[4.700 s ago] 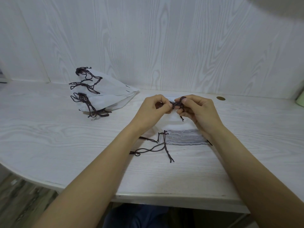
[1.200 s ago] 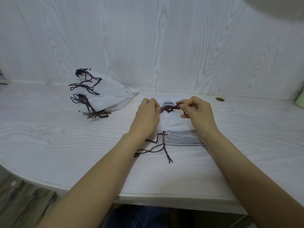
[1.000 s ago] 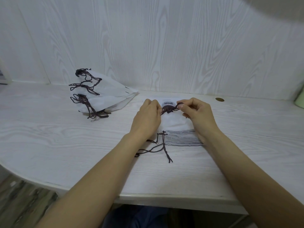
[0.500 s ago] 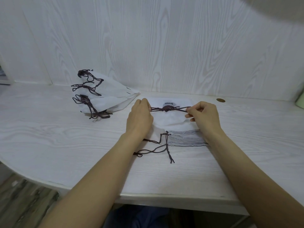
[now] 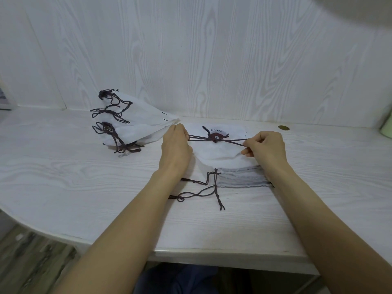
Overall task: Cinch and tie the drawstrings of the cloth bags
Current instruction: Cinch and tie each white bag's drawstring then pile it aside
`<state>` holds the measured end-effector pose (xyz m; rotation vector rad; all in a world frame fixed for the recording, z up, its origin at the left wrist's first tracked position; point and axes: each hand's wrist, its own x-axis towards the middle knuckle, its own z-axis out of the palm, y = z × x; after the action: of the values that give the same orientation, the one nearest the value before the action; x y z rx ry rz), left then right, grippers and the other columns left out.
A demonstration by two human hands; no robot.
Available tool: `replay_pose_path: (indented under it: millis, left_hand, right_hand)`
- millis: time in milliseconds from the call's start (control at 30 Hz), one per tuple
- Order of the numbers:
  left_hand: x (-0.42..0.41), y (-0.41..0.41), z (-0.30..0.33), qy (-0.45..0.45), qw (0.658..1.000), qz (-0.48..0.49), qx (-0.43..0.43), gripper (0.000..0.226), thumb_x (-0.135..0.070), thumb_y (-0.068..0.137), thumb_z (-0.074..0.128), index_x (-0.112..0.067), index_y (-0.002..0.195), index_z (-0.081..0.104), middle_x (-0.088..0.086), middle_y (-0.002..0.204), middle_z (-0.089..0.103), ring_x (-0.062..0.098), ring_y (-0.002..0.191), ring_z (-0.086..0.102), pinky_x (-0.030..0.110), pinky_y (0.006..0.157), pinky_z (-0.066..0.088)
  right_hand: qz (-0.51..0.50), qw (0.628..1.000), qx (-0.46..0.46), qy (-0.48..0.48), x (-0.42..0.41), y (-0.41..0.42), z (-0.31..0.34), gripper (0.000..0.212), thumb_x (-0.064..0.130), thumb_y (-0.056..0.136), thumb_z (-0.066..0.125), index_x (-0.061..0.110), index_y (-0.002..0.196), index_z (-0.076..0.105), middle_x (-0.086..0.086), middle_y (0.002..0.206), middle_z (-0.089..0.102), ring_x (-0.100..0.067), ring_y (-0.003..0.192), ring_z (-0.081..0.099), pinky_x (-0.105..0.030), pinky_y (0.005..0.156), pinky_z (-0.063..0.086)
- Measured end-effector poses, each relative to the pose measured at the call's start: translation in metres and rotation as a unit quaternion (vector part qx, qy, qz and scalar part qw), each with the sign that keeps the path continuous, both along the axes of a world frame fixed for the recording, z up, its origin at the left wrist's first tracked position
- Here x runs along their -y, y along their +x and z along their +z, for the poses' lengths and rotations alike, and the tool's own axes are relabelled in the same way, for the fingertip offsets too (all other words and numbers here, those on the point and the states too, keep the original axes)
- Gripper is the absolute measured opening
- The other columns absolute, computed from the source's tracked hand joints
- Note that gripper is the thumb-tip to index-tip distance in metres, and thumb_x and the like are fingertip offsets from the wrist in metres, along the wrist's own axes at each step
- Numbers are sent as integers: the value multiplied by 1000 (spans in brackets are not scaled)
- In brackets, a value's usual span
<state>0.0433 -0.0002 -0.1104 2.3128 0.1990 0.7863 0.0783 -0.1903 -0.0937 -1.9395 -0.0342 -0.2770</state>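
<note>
A white cloth bag (image 5: pixel 218 152) printed "broun" lies flat in front of me on a stack of flat bags (image 5: pixel 241 179). Its dark brown drawstring (image 5: pixel 215 140) stretches taut from side to side above it, with a small knot in the middle. My left hand (image 5: pixel 176 147) pinches the string's left end. At the right end my right hand (image 5: pixel 266 148) pinches it between thumb and fingers. More loose brown cord (image 5: pixel 203 187) trails over the table near my left wrist.
A pile of white bags with tied drawstrings (image 5: pixel 131 126) sits to the left by the wall. A small round brass fitting (image 5: pixel 283 127) is set in the white wooden table (image 5: pixel 63 177). A pale green object (image 5: pixel 387 126) shows at the right edge.
My hands have drawn apart, left hand leftward and right hand rightward, pulling the drawstring from a bunched loop into a taut line with the knot in its middle.
</note>
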Motion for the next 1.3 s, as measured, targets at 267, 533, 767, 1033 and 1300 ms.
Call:
replay_pose_path:
  millis: [267,533,767,1033,1300]
  left_hand:
    - [-1,-3,-2,2,1000,-3,9,15,3,92,38,-10,91,47,9,102,51,26,95,47,36,78,37]
    - [2,1,-4,-32,999,-13,-16,19,-25,96,45,-12,97,58,3,108,57,24,96,53,34,80,39]
    - [3,5,25,-221,975,23,-22,29,-31,99,39,-8,97,57,9,108,59,27,109,51,31,88,36]
    - [13,17,79,-458,876,-43,-144,52,-19,82,66,-8,117,29,9,108,51,24,88,61,35,58,57]
    - [-4,4,97,-456,872,-116,-133,62,7,79,39,-17,137,40,2,82,42,20,70,43,35,63,52]
  right_hand:
    - [64,998,3,1,-1,-3,0,5,6,88,56,10,89,55,-4,98,59,-13,71,68,-23,57,54]
    - [116,987,10,-115,-6,-4,1,20,20,93,47,19,110,58,-1,94,62,-15,69,62,-19,61,48]
    - [132,991,-17,-10,-7,6,18,18,12,91,50,13,80,63,0,79,64,-16,69,67,-34,83,56]
    - [165,984,-53,51,-37,-7,43,20,23,90,54,17,83,72,-8,87,74,-18,76,71,-34,76,57]
    - [148,931,-243,229,-38,-7,54,61,36,93,54,28,145,24,-4,97,51,-18,70,52,-32,70,53]
